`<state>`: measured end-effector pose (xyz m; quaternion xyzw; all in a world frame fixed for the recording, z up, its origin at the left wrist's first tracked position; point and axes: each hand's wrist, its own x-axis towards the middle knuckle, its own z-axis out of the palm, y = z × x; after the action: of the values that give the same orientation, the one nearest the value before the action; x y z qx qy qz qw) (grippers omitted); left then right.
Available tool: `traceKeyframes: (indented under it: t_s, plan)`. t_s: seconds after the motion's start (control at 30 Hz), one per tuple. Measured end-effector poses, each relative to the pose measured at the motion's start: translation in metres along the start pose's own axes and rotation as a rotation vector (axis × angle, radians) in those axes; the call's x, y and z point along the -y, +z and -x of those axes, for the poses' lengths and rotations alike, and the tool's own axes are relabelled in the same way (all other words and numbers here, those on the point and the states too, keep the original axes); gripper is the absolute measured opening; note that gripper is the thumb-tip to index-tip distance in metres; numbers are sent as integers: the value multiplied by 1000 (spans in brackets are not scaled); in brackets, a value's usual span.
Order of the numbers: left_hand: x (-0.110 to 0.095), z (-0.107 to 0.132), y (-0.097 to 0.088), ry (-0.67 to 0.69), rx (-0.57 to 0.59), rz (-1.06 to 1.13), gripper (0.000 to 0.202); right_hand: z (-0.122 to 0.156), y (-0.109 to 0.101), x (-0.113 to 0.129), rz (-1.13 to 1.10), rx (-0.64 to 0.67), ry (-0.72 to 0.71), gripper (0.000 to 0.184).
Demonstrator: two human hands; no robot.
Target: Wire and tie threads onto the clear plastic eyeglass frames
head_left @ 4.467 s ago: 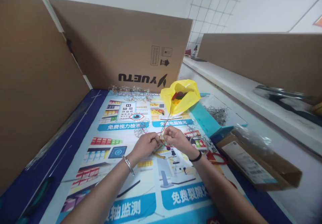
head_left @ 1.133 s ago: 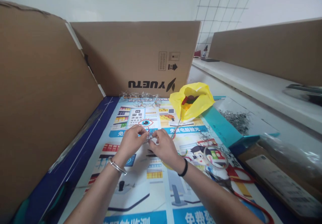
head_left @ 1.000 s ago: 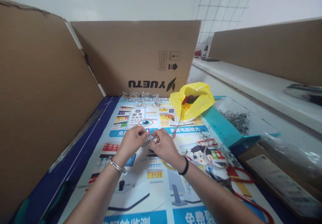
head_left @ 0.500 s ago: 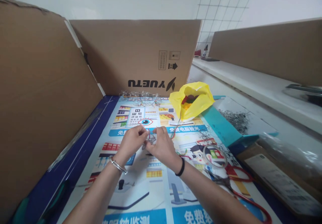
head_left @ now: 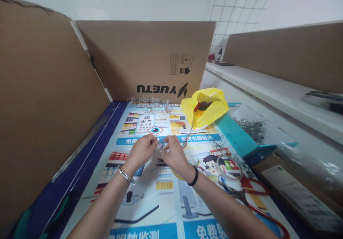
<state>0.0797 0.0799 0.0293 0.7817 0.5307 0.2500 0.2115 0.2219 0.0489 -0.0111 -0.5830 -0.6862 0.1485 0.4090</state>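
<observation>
A small silvery wire piece [head_left: 161, 146] was held just above the middle of the counter [head_left: 85, 160], pinched from both sides. The fingers of the left hand [head_left: 142, 152] gripped one end and those of the right hand [head_left: 174, 156] the other, apparently to steady so tiny a thing. A thin red and green cord [head_left: 189, 130] ran from it towards a crumpled yellow plastic bag [head_left: 205, 106] at the far right. A colourful printed poster [head_left: 150, 203] lay underneath.

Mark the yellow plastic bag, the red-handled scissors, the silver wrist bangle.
yellow plastic bag [head_left: 218, 106], head view, right side wall
red-handled scissors [head_left: 245, 184], head view, upper handle loop
silver wrist bangle [head_left: 125, 175], head view, top of band
</observation>
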Motion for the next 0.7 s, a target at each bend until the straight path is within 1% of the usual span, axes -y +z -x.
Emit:
traceKeyframes:
  t_s: [0.17,0.33,0.43,0.57,0.7]
  plan:
    - [1,-1,-2,3,3,56,20,-2,-2,-1,16,6,-28,38]
    - [7,-3,-4,-7,6,114,20,-3,-8,0,37,34,-171,29]
    - [9,-4,-4,-9,2,102,20,-3,-8,-2,78,38,-216,26]
    - [8,-4,-2,-6,-9,86,20,-2,-5,-7,229,57,-259,22]
    - [8,-3,0,-21,-5,44,20,0,-6,-9,486,94,-349,19]
